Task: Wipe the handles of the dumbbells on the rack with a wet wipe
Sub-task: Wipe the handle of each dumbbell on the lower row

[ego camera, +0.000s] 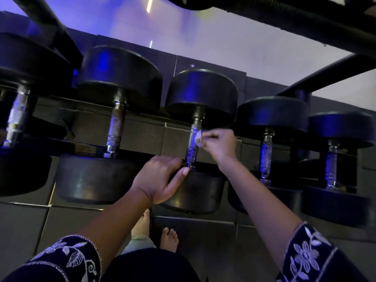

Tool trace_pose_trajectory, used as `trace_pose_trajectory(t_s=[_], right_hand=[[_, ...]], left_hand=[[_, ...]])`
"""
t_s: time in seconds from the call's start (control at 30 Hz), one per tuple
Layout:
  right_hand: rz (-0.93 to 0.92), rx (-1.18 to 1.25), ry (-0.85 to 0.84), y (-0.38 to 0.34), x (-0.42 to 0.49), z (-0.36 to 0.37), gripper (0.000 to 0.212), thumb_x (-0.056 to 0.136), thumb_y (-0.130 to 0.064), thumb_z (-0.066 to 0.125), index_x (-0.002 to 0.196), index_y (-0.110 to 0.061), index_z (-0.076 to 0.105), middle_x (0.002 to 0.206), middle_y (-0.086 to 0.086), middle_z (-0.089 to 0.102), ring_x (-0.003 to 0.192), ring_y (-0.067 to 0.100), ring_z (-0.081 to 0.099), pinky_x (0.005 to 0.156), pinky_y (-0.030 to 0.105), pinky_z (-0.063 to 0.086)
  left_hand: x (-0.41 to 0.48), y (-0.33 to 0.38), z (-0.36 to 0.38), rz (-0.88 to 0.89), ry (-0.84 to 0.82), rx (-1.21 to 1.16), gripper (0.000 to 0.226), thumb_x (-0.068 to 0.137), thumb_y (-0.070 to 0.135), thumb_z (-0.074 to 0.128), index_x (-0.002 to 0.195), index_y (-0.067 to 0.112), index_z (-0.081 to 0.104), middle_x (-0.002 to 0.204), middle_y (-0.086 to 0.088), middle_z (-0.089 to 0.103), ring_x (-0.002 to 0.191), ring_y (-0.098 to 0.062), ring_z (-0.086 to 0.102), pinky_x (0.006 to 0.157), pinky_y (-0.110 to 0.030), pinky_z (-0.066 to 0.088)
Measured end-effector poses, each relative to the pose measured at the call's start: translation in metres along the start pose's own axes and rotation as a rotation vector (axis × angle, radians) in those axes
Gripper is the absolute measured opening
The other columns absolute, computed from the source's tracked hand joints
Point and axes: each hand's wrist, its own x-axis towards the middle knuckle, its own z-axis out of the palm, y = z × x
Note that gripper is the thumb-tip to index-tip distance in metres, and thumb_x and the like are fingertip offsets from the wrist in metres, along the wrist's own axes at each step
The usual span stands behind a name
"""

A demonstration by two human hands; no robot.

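Note:
Several black dumbbells lie side by side on a low rack, their steel handles pointing away from me. My right hand [218,144] pinches a small white wet wipe [198,136] against the knurled handle [193,147] of the middle dumbbell [203,92]. My left hand [160,178] rests on that dumbbell's near head [195,192], thumb laid by the handle's near end. The wipe is mostly hidden behind my right fingers.
Neighbouring dumbbell handles stand left [115,129] and right [267,153] of the one being wiped. A black rack beam [305,17] runs overhead at the top right. My bare feet [168,239] stand on dark floor tiles below the rack.

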Motion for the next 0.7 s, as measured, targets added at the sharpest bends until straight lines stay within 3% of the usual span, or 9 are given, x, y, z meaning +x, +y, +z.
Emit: trace_pose_trajectory(t_s=[0.23, 0.3, 0.43, 0.53, 0.6, 0.7], right_hand=[[-0.061, -0.215, -0.136, 0.004, -0.008, -0.01, 0.013, 0.068, -0.004, 0.075, 0.064, -0.016, 0.073, 0.069, 0.003, 0.072, 0.067, 0.018, 0.069, 0.072, 0.041, 0.059], [-0.024, -0.134, -0.139, -0.003, -0.008, -0.012, 0.006, 0.069, -0.003, 0.074, 0.072, -0.008, 0.074, 0.072, 0.008, 0.072, 0.065, 0.019, 0.068, 0.065, 0.039, 0.06], [0.09, 0.173, -0.098, -0.008, -0.023, -0.03, 0.013, 0.076, 0.012, 0.062, 0.082, 0.001, 0.067, 0.071, 0.013, 0.067, 0.061, 0.017, 0.065, 0.054, 0.028, 0.056], [0.137, 0.288, -0.081, 0.005, -0.028, -0.055, 0.016, 0.08, 0.008, 0.06, 0.092, -0.001, 0.066, 0.076, 0.013, 0.066, 0.065, 0.021, 0.065, 0.051, 0.025, 0.053], [0.161, 0.331, -0.097, 0.014, -0.026, -0.071, 0.021, 0.081, 0.009, 0.055, 0.092, -0.006, 0.065, 0.079, 0.014, 0.067, 0.066, 0.025, 0.066, 0.054, 0.026, 0.054], [0.136, 0.371, -0.154, 0.021, -0.022, -0.099, 0.029, 0.081, 0.012, 0.05, 0.099, -0.003, 0.066, 0.088, 0.021, 0.069, 0.073, 0.034, 0.068, 0.056, 0.026, 0.055]], left_hand=[[0.001, -0.001, 0.001, -0.003, 0.016, 0.02, 0.046, 0.1, 0.052, 0.024, 0.079, 0.02, 0.05, 0.07, 0.009, 0.047, 0.067, -0.019, 0.052, 0.067, -0.034, 0.042], [-0.001, 0.0, 0.0, -0.017, 0.005, 0.014, 0.048, 0.1, 0.053, 0.024, 0.079, 0.02, 0.051, 0.071, 0.01, 0.046, 0.067, -0.017, 0.052, 0.068, -0.034, 0.043], [0.0, 0.005, -0.002, -0.069, 0.024, -0.022, 0.049, 0.099, 0.057, 0.027, 0.075, 0.021, 0.05, 0.068, 0.009, 0.048, 0.065, -0.013, 0.05, 0.064, -0.034, 0.042], [0.009, 0.021, 0.002, -0.331, 0.112, -0.072, 0.057, 0.092, 0.062, 0.032, 0.069, 0.015, 0.054, 0.062, 0.001, 0.055, 0.063, -0.018, 0.056, 0.06, -0.037, 0.043], [0.019, 0.039, 0.007, -0.437, 0.095, 0.075, 0.059, 0.088, 0.062, 0.029, 0.073, 0.015, 0.06, 0.07, -0.005, 0.064, 0.075, -0.028, 0.063, 0.071, -0.038, 0.045], [0.038, 0.078, 0.021, -0.506, 0.013, 0.294, 0.043, 0.091, 0.054, 0.033, 0.089, 0.022, 0.062, 0.093, -0.002, 0.07, 0.095, -0.025, 0.064, 0.088, -0.038, 0.036]])
